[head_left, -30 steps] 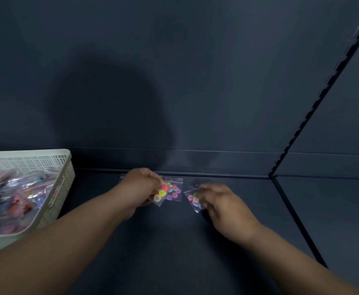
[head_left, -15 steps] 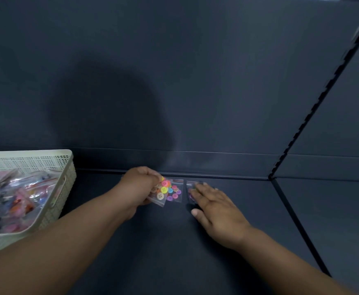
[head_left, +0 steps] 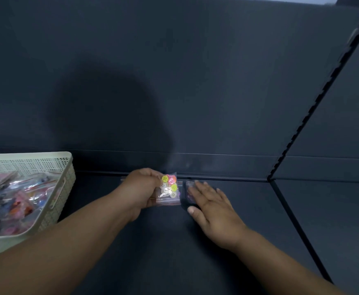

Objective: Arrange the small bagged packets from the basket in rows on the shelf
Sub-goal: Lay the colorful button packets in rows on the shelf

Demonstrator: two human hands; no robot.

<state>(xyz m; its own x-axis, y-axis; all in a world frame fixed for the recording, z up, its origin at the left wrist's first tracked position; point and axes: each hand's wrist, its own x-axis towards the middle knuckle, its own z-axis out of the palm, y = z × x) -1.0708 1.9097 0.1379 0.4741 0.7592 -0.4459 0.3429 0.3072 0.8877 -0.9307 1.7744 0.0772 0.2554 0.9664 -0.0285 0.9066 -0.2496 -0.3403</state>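
Packet [head_left: 168, 189] w/ coloured buttons (yellow, pink, green, white), held over shelf [head_left: 174, 248] near its back edge, approx. frame centre. Pinched at its 9 o'clock side by L hand [head_left: 141, 189]; grip closed on the bag, fingers curled round its edge. Tilted, top toward 12 o'clock. Can't tell if bottom edge touches shelf.

Just beside it at 3 o'clock: 2nd packet [head_left: 186, 193], flat on shelf, mostly covered, contents blurred. Pressed down by R hand [head_left: 213, 207]; grip open, palm down, fingers straight and slightly spread toward 11 o'clock, thumb out toward 8 o'clock.

Bit of purple between the two; too blurred to say what.

Well apart at 9 o'clock: cream perforated basket [head_left: 66, 182] on same shelf, partly cut off by frame edge. Inside, heap of more packets [head_left: 16, 199], blurred, clear bags w/ red zip strips.

At 12 o'clock: dark back wall [head_left: 195, 71] w/ large round shadow. At 2 o'clock: slotted upright [head_left: 315, 107] running diag. down to shelf's back edge; seam from there toward 5 o'clock.
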